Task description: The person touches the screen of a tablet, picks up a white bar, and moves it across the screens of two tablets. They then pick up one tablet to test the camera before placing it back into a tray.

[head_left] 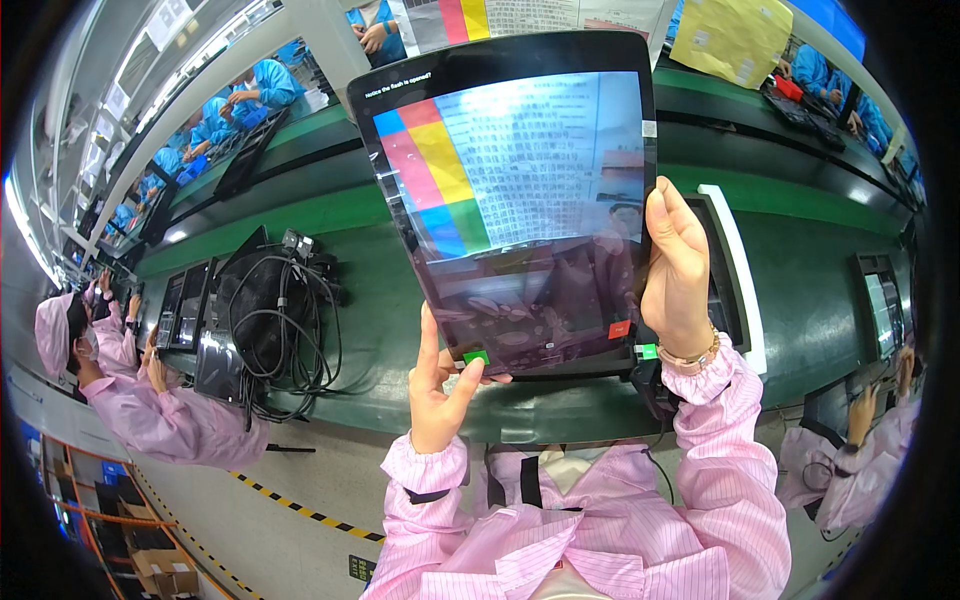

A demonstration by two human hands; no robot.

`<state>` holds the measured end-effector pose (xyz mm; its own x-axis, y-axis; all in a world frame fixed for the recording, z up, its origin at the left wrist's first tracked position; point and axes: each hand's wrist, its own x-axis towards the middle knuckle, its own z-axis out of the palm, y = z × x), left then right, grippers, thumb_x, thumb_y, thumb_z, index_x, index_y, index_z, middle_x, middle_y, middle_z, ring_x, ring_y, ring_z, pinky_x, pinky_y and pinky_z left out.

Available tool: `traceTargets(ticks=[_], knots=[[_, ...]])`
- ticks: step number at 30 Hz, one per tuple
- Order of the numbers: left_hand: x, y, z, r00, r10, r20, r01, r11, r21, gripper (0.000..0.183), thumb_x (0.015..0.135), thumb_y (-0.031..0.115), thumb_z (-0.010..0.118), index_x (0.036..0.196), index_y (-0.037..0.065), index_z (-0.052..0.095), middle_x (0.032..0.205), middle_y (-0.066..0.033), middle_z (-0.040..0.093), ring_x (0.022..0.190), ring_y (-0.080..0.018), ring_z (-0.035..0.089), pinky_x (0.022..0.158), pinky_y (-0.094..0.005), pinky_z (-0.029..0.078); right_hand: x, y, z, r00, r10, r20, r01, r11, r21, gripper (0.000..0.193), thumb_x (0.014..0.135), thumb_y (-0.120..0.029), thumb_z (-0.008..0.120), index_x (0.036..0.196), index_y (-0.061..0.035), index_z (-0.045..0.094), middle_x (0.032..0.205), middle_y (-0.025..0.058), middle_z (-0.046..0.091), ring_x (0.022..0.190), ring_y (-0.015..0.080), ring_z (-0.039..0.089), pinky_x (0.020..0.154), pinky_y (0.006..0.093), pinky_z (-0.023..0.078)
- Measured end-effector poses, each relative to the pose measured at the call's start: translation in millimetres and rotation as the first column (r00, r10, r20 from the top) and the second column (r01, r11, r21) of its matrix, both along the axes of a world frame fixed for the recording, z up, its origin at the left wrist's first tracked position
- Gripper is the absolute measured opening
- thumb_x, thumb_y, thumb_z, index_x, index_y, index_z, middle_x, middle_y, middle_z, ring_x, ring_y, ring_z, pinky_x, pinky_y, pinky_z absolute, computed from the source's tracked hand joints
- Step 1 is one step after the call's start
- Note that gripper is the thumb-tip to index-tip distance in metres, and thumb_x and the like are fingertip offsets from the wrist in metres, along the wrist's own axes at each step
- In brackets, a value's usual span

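Observation:
A large black tablet is held up in front of me, its screen facing me. On the screen is a live-looking picture of a colour-block chart with lines of print, above a dark reflective area with a green and a red button. My right hand grips the tablet's right edge, thumb along the front. At the lower left corner my left hand is closed round the edge, its thumb at the green button. Fingers behind the tablet are hidden. Beyond its top edge hangs a printed chart with pink and yellow blocks.
Black cables lie heaped on the green bench, left of the tablet. A white-edged frame lies partly behind it. More tablets rest further left, another device at right. Co-workers in pink sit on both sides.

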<state>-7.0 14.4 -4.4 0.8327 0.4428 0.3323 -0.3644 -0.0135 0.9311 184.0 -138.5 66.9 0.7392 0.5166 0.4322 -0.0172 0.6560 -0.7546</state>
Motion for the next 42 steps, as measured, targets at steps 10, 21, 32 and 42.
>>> traceTargets(ticks=[10, 21, 32, 42], knots=[[2.6, -3.0, 3.4, 0.999, 0.046, -0.003, -0.046, 0.998, -0.032, 0.078, 0.085, -0.008, 0.050, 0.146, 0.010, 0.005, 0.119, -0.0193, 0.053, 0.089, -0.0242, 0.063, 0.071, -0.0376, 0.058, -0.1, 1.2, -0.5, 0.999, 0.032, -0.014, -0.032, 0.999, 0.029, 0.024, 0.097, -0.017, 0.043, 0.112, -0.0008, 0.050, 0.107, 0.0076, 0.060, 0.098, 0.0129, 0.057, 0.087, 0.0268, 0.044], [10.2, 0.7, 10.1, 0.992, 0.088, 0.095, -0.081, 0.994, -0.079, 0.058, 0.099, 0.036, 0.033, 0.141, -0.002, 0.023, 0.130, -0.0132, 0.046, 0.112, -0.0214, 0.049, 0.098, -0.0351, 0.035, -14.2, 2.7, -6.2, 0.998, 0.012, -0.067, -0.016, 0.998, -0.058, 0.017, 0.097, -0.020, 0.046, 0.098, -0.0036, 0.050, 0.093, 0.0016, 0.058, 0.086, 0.0060, 0.052, 0.080, 0.0213, 0.040], [5.8, -9.6, 10.3, 0.997, 0.064, -0.040, -0.072, 0.970, -0.234, 0.038, 0.098, 0.030, 0.042, 0.112, -0.003, 0.052, 0.104, -0.0047, 0.058, 0.095, -0.0112, 0.052, 0.086, -0.0243, 0.039, 21.4, -39.4, -34.6, 0.849, 0.344, -0.402, -0.389, 0.921, -0.033, 0.035, 0.097, -0.030, 0.043, 0.115, -0.0032, 0.055, 0.115, 0.0068, 0.060, 0.102, 0.0172, 0.059, 0.084, 0.0337, 0.049], [12.3, -17.7, -16.1, 0.943, -0.168, -0.289, 0.071, 0.945, -0.319, 0.039, 0.098, 0.031, 0.044, 0.117, -0.002, 0.053, 0.102, -0.0028, 0.060, 0.091, -0.0085, 0.054, 0.081, -0.0220, 0.042, 58.8, -103.4, -26.3, 0.901, 0.033, -0.432, 0.032, 0.989, 0.142, 0.036, 0.089, 0.000, 0.045, 0.125, 0.0054, 0.040, 0.127, 0.0266, 0.047, 0.116, 0.0287, 0.052, 0.095, 0.0333, 0.047]])
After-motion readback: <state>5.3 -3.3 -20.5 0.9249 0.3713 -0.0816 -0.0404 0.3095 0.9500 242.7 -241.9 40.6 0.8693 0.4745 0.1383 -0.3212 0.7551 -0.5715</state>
